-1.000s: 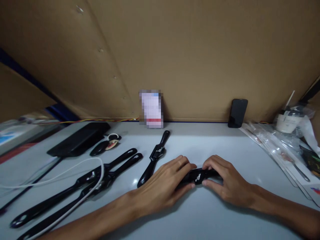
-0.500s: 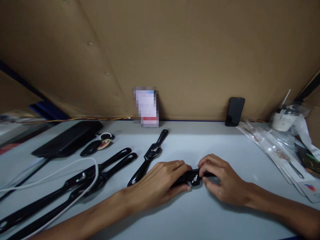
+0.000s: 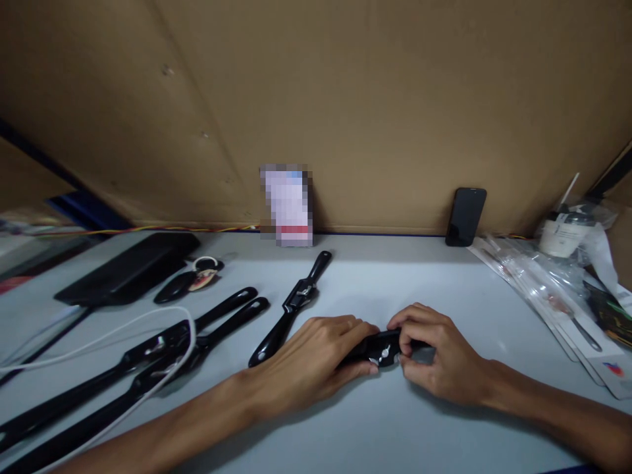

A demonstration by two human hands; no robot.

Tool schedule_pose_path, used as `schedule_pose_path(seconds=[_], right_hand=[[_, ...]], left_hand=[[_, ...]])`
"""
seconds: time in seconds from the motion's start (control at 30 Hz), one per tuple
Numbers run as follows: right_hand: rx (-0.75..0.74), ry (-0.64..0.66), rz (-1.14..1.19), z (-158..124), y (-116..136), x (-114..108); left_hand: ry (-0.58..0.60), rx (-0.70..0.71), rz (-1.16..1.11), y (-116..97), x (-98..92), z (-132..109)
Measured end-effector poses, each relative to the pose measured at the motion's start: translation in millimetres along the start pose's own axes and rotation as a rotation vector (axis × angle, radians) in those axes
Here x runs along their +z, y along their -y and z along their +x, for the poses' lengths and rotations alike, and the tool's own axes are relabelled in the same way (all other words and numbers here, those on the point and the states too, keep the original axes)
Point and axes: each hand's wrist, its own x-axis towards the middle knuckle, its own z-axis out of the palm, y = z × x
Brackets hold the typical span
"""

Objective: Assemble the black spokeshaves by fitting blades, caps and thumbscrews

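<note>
A black spokeshave (image 3: 384, 349) lies low over the table in front of me, its silvery fittings showing between my hands. My left hand (image 3: 336, 345) is wrapped around one handle, thumb near the blade. Fingers and thumb of my right hand (image 3: 429, 345) pinch the other side by the body; part of that handle is hidden. Beyond my left wrist rests another spokeshave (image 3: 299, 296), slanting away from me. To the left lie two more, a rear spokeshave (image 3: 160, 345) and a front spokeshave (image 3: 212, 342), side by side beneath a white cable (image 3: 191, 339).
A black case-like object (image 3: 128, 266) and keys on a ring (image 3: 202, 280) sit at back left. Against the cardboard wall (image 3: 375, 118) lean a blurred-out screen (image 3: 291, 204) and a dark phone (image 3: 465, 217). Packaged brushes (image 3: 557, 309) and a white cup (image 3: 565, 237) occupy the right.
My right-hand fingers have shifted slightly and curled closer around the spokeshave's body. My left hand keeps its grip. The view has moved a little.
</note>
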Motion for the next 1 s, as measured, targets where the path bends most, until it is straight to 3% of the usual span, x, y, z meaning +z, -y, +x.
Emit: schedule_pose_path(seconds=[0.23, 0.47, 0.83, 1.0], right_hand=[[-0.002, 0.005, 0.011, -0.6, -0.3, -1.1], [0.013, 0.132, -0.038, -1.2, -0.4, -6.0], [0.065, 0.065, -0.062, -1.2, 4.6, -4.1], [-0.053, 0.029, -0.145, -2.1, 7.2, -1.6]], left_hand=[[0.012, -0.018, -0.011, 0.3, -0.7, 0.1], [-0.003, -0.016, -0.010, 1.0, 0.6, -1.0], [-0.005, -0.014, -0.018, 0.0, -0.3, -0.3], [0.004, -0.017, -0.013, 0.2, 0.1, 0.4]])
